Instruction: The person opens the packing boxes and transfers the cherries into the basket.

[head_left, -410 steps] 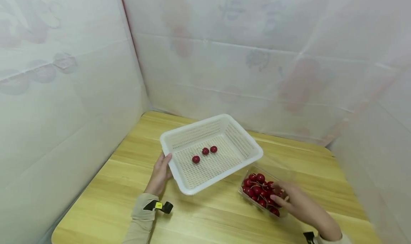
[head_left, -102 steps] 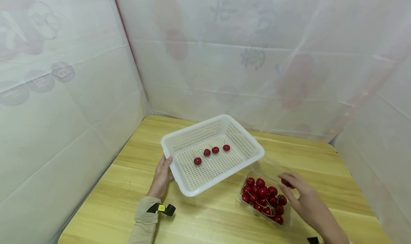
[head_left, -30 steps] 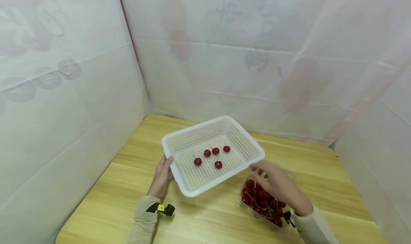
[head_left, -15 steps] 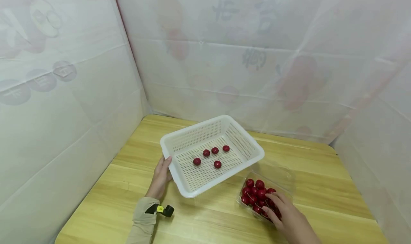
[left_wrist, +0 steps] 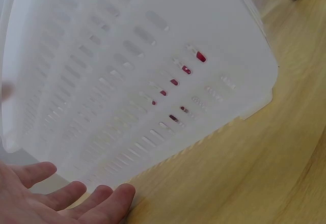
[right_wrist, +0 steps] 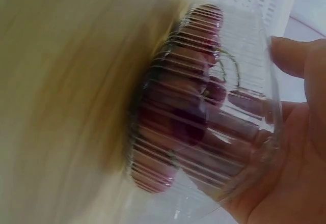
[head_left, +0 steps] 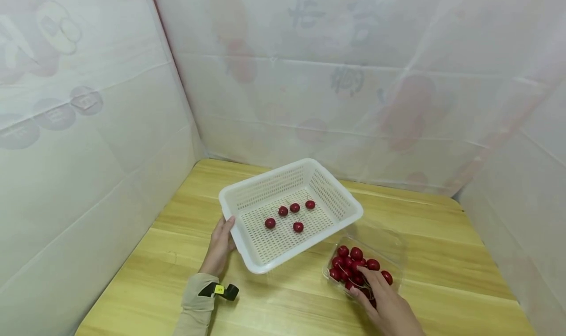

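Observation:
At the left end of the white plastic basket (head_left: 243, 257), my left hand (head_left: 217, 247) grips the rim with its thumb over the edge. In the left wrist view the other fingers (left_wrist: 114, 203) lie along the basket's outer side. Several red cherries (head_left: 298, 227) are spread over the perforated floor. My right hand (head_left: 389, 309) is over a clear plastic box (head_left: 395, 272) of stemmed cherries (head_left: 356, 253), its thumb and fingers spread among the fruit. Through the ribbed wall in the right wrist view, those fingers reach inside; no cherry is seen pinched.
The clear box's transparent lid (head_left: 382, 238) stands folded back behind it, close to the basket's right corner. A wooden table (head_left: 163, 272) lies under everything. White printed sheets (head_left: 353, 105) wall the back and both sides.
Since a second ago my right hand has gone from beside the basket rim down into the clear box, then shifted slightly left among the cherries. An additional cherry entered the basket earlier. My left hand stays put.

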Action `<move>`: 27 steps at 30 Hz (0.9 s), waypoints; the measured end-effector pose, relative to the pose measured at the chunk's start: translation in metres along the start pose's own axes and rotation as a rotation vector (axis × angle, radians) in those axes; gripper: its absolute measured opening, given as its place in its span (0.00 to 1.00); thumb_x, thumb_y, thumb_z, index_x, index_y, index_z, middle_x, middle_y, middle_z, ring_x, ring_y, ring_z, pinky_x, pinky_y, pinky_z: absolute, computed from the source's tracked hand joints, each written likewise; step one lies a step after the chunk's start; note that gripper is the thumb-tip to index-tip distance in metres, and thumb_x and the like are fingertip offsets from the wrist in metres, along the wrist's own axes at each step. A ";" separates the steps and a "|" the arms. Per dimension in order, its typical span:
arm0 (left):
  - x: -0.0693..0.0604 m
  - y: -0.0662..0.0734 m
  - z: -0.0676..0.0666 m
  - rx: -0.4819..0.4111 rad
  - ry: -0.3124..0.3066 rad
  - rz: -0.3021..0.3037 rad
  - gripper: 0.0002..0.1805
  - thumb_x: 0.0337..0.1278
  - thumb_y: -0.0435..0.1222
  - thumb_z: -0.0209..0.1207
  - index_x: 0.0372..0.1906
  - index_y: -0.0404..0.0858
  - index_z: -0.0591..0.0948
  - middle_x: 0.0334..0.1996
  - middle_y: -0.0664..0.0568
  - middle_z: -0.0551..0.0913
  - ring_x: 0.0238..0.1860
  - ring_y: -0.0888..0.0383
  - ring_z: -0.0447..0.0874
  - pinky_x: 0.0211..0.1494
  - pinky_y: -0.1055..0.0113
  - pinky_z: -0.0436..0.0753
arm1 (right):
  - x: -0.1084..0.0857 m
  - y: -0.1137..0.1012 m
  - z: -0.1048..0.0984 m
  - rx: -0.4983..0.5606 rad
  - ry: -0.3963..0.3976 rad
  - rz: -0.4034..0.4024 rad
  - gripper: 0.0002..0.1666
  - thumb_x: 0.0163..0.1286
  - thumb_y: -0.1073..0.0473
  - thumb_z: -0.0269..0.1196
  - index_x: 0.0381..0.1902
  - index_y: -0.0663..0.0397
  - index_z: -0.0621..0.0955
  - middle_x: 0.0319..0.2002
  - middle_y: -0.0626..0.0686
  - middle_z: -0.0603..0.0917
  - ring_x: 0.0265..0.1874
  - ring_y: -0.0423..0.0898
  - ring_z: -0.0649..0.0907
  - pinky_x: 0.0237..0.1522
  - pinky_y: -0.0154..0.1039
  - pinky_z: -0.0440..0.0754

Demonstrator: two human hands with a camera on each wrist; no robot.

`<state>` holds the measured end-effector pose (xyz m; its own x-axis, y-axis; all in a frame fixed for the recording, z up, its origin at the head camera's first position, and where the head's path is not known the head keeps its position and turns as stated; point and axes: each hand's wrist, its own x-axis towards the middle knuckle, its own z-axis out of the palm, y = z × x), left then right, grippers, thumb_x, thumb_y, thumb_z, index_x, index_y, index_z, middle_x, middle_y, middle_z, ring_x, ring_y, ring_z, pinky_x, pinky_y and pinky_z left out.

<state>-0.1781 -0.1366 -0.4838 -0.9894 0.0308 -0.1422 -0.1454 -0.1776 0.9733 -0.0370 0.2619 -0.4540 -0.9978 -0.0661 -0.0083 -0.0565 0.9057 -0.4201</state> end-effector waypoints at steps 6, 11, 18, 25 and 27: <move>-0.001 -0.001 -0.001 0.008 0.009 -0.003 0.36 0.80 0.57 0.45 0.82 0.46 0.56 0.73 0.34 0.71 0.69 0.38 0.76 0.63 0.48 0.86 | 0.001 -0.002 0.003 0.007 0.015 -0.021 0.37 0.73 0.36 0.64 0.70 0.50 0.75 0.61 0.58 0.80 0.53 0.60 0.86 0.43 0.59 0.90; -0.001 -0.001 0.000 0.009 0.010 -0.008 0.36 0.81 0.57 0.44 0.82 0.45 0.56 0.73 0.34 0.70 0.70 0.38 0.76 0.63 0.49 0.87 | 0.001 -0.002 0.004 -0.012 0.009 -0.027 0.34 0.70 0.34 0.66 0.66 0.46 0.78 0.57 0.51 0.80 0.47 0.50 0.87 0.38 0.50 0.90; -0.001 -0.001 0.000 0.019 0.035 -0.035 0.39 0.80 0.58 0.45 0.83 0.43 0.54 0.74 0.33 0.70 0.71 0.36 0.75 0.63 0.50 0.87 | 0.000 -0.001 0.007 -0.043 -0.010 -0.068 0.23 0.70 0.34 0.66 0.55 0.36 0.84 0.51 0.41 0.88 0.50 0.44 0.89 0.49 0.46 0.90; 0.000 -0.001 -0.001 0.022 0.021 -0.017 0.37 0.80 0.57 0.45 0.83 0.46 0.55 0.73 0.35 0.70 0.71 0.37 0.75 0.63 0.49 0.86 | -0.001 0.001 0.008 0.000 0.088 -0.144 0.18 0.65 0.40 0.72 0.51 0.33 0.86 0.47 0.35 0.86 0.47 0.42 0.88 0.47 0.44 0.90; 0.000 -0.001 -0.001 0.013 0.012 -0.012 0.36 0.80 0.57 0.45 0.83 0.47 0.56 0.73 0.36 0.71 0.70 0.38 0.75 0.64 0.49 0.86 | -0.001 0.002 0.009 0.018 0.093 -0.143 0.18 0.64 0.41 0.73 0.51 0.33 0.86 0.46 0.33 0.85 0.47 0.40 0.88 0.48 0.43 0.90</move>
<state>-0.1782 -0.1373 -0.4846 -0.9875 0.0213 -0.1562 -0.1576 -0.1640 0.9738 -0.0359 0.2601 -0.4627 -0.9786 -0.1539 0.1366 -0.1983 0.8824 -0.4267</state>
